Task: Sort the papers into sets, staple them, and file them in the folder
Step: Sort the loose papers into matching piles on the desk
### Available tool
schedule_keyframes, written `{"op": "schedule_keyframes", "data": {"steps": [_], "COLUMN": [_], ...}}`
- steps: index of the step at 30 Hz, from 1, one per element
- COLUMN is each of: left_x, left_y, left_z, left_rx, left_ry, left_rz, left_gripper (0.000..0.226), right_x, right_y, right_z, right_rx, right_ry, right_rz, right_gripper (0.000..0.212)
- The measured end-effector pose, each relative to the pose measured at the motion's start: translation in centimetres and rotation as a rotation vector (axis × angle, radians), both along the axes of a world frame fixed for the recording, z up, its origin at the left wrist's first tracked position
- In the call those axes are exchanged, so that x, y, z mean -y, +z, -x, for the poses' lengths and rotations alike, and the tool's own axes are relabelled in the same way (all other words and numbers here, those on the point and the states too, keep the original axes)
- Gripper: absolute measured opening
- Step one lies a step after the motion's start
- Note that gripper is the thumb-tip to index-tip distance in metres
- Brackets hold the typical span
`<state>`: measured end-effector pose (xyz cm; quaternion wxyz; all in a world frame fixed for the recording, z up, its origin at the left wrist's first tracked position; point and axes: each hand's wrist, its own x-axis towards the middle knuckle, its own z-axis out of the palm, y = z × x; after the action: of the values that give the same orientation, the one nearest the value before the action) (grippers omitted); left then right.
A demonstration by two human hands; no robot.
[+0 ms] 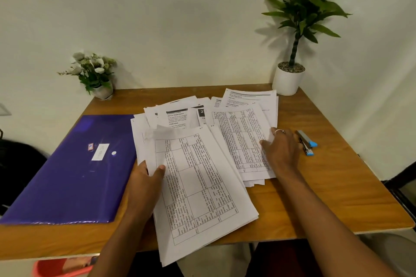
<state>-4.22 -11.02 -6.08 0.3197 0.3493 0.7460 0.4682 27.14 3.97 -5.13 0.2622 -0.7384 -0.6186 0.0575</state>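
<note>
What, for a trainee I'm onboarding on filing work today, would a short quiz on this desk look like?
1. Which hand grips the near stack of printed white paper sheets?
2. True or false: the small grey-and-blue metal stapler lies right of the right hand.
3. The closed purple plastic folder lies: A left of that stack; B beneath the stapler; C in the right hand.
Key: 1 the left hand; 2 true; 3 A.
</note>
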Motion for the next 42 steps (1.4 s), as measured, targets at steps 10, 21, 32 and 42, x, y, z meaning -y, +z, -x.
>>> {"op": "schedule_keyframes", "data": {"steps": [10,21,32,42], "left_x": [0.1,0.1,0.2,0.2], "left_y": [-0.3,-0.5,-0.4,-0.1], "left_z": [0.2,0.5,0.1,-0.2], "left_rx": [-0.007,-0.009,-0.008,0.009], "left_ry": [0.005,-0.001,-0.031,-0.014], "left_rz": [-0.001,-0.009,-0.037,-0.041], "left_gripper": [0.030,0.027,0.023,0.019], "right_x": [0.0,1.1,1.5,1.6], "right_y": [-0.1,2.9,3.2,3.3], "right_z": [0.0,-2.5,-2.9,-2.9], "right_rx": [-0.196,-0.984,-1.167,-1.186], "right_ry": [0.103,0.117,0.119,0.112], "right_rz": [-0.013,-0.031,-0.060,-0.031], "right_gripper": [0.004,0.014,0.014,0.017]}}
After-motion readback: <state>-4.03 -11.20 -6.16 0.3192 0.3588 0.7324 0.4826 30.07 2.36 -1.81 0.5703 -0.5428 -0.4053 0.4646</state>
